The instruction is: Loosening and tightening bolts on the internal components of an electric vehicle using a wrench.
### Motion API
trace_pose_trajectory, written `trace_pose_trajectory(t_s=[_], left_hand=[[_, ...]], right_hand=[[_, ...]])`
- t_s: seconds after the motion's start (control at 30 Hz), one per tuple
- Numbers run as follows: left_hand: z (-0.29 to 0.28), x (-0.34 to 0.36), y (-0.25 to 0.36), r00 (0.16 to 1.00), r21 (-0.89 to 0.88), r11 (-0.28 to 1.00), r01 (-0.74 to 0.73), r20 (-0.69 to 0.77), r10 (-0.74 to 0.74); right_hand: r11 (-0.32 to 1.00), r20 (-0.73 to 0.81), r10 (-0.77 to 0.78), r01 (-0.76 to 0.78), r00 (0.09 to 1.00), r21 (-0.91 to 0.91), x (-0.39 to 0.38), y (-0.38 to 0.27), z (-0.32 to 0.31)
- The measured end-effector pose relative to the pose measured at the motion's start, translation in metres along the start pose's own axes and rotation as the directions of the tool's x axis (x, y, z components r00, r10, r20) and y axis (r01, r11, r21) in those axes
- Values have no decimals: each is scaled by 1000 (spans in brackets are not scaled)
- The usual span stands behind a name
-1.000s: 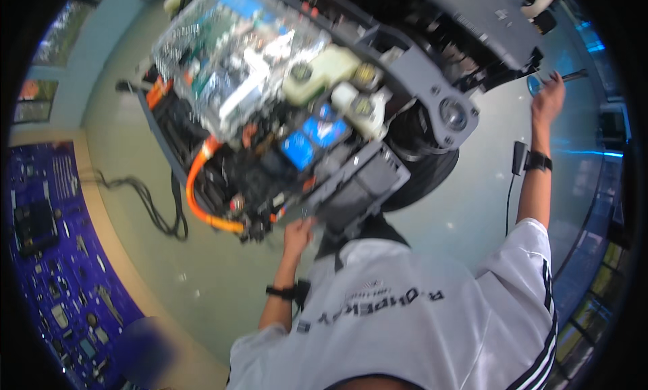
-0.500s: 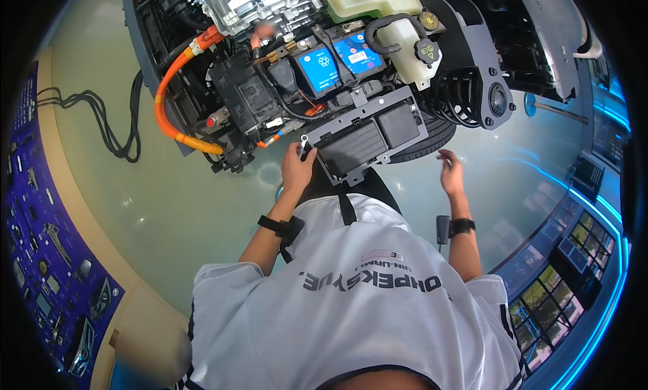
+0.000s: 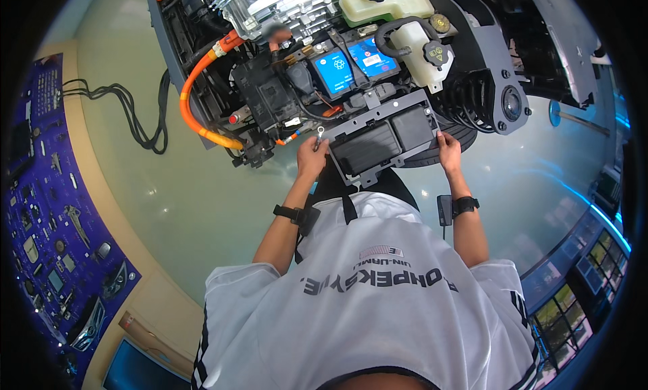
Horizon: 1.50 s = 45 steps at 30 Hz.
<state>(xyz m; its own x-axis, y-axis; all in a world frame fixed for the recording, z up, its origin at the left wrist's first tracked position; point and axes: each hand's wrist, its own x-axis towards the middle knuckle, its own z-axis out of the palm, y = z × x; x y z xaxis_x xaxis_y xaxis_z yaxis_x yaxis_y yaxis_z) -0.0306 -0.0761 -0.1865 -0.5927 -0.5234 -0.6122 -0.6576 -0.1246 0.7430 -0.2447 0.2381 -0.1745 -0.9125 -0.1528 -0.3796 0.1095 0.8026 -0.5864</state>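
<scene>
My left hand (image 3: 312, 159) is closed around a silver wrench (image 3: 320, 131), whose ring end sticks up past the fingers. This hand is by the left end of a dark metal bracket (image 3: 409, 156) that frames black ribbed boxes (image 3: 366, 150). At the bracket's right end, my right hand (image 3: 449, 152) pinches its edge between thumb and fingers. Just beyond the bracket lies a blue-labelled battery (image 3: 335, 72) with a black strap over it. A white reservoir (image 3: 412, 49) with a black cap stands to the right of the battery.
A thick orange cable (image 3: 187, 103) curves around the left side of the open vehicle front. Under the bracket's right end shows a tyre (image 3: 432, 159), with a coil spring (image 3: 469, 99) beyond it. Black cables (image 3: 145, 126) lie on the floor at left, near a purple parts board (image 3: 57, 214).
My right hand has moved left to the bracket's right end and taken hold of its edge. My left hand keeps the wrench by the left end. The view has shifted slightly.
</scene>
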Motion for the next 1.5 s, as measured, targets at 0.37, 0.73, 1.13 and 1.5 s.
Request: trace_pose_trajectory(t_s=[0.37,0.73,1.13,1.5], left_hand=[[5,5,8,998,-66,997,44,49,-41],[22,-6,-5,999,5,1000,16,-31,-16],[41,-34,1,982,133,990,46,-187,-20],[42,-36,2,945,292,956,6,-313,90]], right_hand=[[952,-24,13,-5,1000,308,-2,17,13],[925,-5,11,-9,1000,381,-4,14,9],[939,-115,-270,236,956,-250,-47,-44,-6],[697,431,446,-606,784,383,-31,-39,-3]])
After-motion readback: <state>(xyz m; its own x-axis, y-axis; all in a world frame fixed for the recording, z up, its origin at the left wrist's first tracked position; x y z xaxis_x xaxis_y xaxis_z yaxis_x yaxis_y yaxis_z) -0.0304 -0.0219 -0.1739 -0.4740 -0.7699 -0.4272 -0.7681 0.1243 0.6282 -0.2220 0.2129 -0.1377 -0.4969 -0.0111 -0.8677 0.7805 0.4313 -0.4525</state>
